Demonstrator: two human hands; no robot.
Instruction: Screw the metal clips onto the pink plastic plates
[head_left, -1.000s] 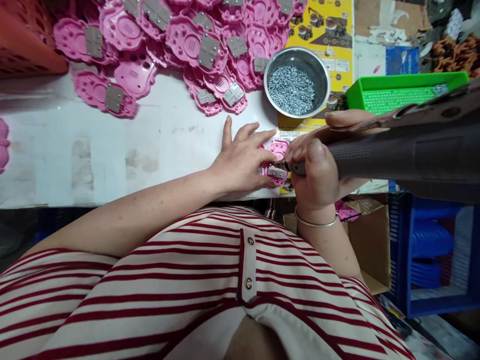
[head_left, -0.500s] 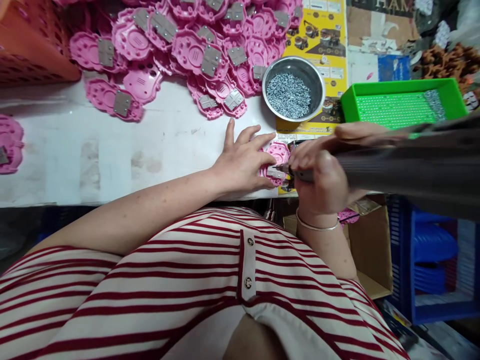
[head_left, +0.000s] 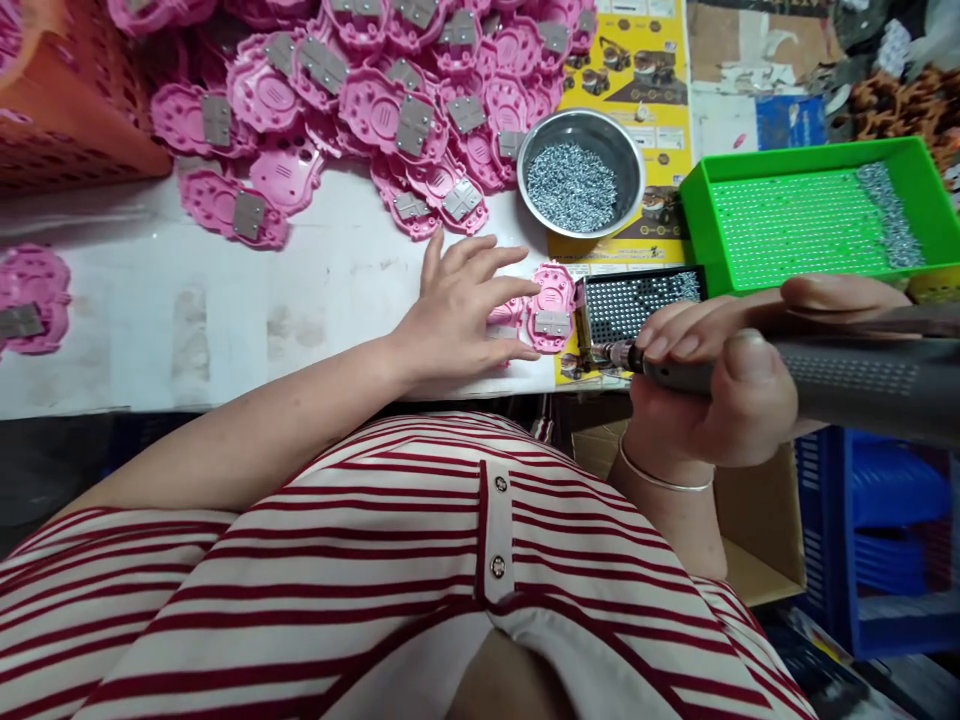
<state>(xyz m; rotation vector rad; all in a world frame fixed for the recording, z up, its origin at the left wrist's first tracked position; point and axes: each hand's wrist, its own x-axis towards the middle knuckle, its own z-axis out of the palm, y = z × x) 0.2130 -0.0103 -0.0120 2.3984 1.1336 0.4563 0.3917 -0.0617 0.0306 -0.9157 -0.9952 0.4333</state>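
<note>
My left hand (head_left: 465,310) lies with its fingers spread, partly over a pink plastic part (head_left: 507,318). Just past its fingertips is a second pink part, a housing with a grey metal plate (head_left: 551,310); whether the fingers touch it I cannot tell. My right hand (head_left: 712,390) is wrapped around a dark electric screwdriver (head_left: 847,380), held level. The bit end points left, at the near edge of a small black tray of holes (head_left: 637,300) with screws in it.
A steel bowl of screws (head_left: 581,120) stands behind the work. To the right is a green tray (head_left: 795,280) with more screws. Pink housings (head_left: 375,120) are heaped at the back, beside an orange basket (head_left: 75,110). Blue crates (head_left: 832,540) and a cardboard box (head_left: 757,510) are below the table edge.
The screwdriver in my right hand has moved right, off the pink housing to the black tray's edge. My left hand has drawn slightly left, uncovering the housing.
</note>
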